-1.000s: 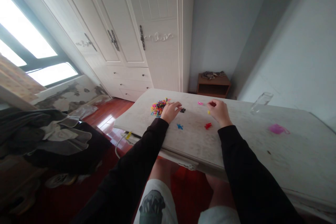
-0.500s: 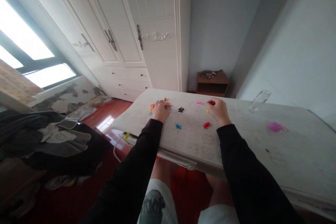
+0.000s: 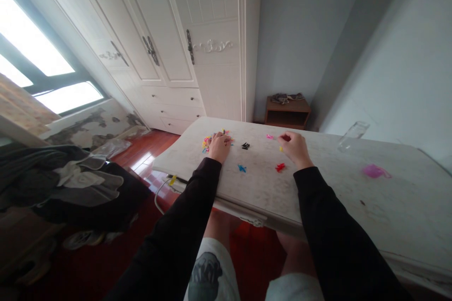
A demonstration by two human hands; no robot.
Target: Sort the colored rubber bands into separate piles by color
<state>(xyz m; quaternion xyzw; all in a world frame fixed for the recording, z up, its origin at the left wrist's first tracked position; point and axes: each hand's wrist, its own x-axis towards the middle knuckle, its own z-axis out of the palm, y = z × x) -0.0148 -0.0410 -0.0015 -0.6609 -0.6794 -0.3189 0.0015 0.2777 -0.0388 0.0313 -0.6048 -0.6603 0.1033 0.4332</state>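
Observation:
My left hand (image 3: 219, 146) rests on a heap of small multicoloured plastic pieces (image 3: 207, 142) at the far left of the white table (image 3: 353, 207); its fingers curl into the heap and are partly hidden. My right hand (image 3: 295, 148) sits on the table with fingers pinched around a small red piece (image 3: 285, 138). Between the hands lie small groups of sorted pieces: black (image 3: 245, 146), blue (image 3: 241, 168), red (image 3: 280, 167), pink (image 3: 270, 137) and a yellow one (image 3: 280, 149) beside my right hand.
A clear glass jar (image 3: 351, 136) lies on its side at the table's far right. A pink lid or bag (image 3: 374, 171) lies nearer. White wardrobe (image 3: 197, 56) stands behind, a wooden nightstand (image 3: 286, 114) in the corner, and piled clothes (image 3: 70, 183) lie left.
My left hand moved left from beside the black pieces onto the multicoloured heap. My right hand stayed in place, still pinching.

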